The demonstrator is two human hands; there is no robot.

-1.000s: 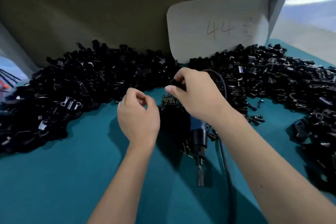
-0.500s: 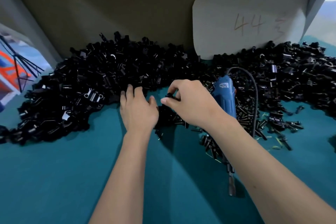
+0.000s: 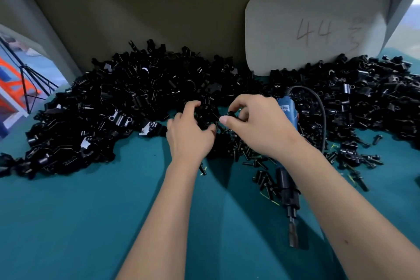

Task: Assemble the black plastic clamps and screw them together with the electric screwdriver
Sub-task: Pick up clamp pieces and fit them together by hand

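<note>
1. Nearest to us lies the teal table (image 3: 68,223), with both our forearms reaching forward over it. We judge this bare cloth is kept free as the working patch, with the supply banked behind it.

2. The electric screwdriver (image 3: 286,185) lies on the cloth under our right forearm, bit toward us, blue body toward the heap and cord looping back. It is untouched, so we take it that driving has not yet begun and the tool is parked within easy reach of the right hand.

3. Loose black screws (image 3: 261,162) are scattered just beside the screwdriver, likely so one can be picked without searching.

4. Our right hand (image 3: 261,125) pinches a small black piece (image 3: 231,114) between thumb and curled fingers, raised a little above the screws. We cannot tell whether it is a clamp half or a screw.

5. Our left hand (image 3: 191,134) has its fingers curled into the near edge of the heap, closing on black parts there; which part it holds is hidden. We judge it is fetching the mating half.

6. Farthest, the black plastic clamps (image 3: 141,98) form a wide glossy bank against the back wall, small angular mouldings with rounded saddles, a few showing pale glints.

7. A pale card (image 3: 318,29) marked "44" leans on the wall above them.
</note>
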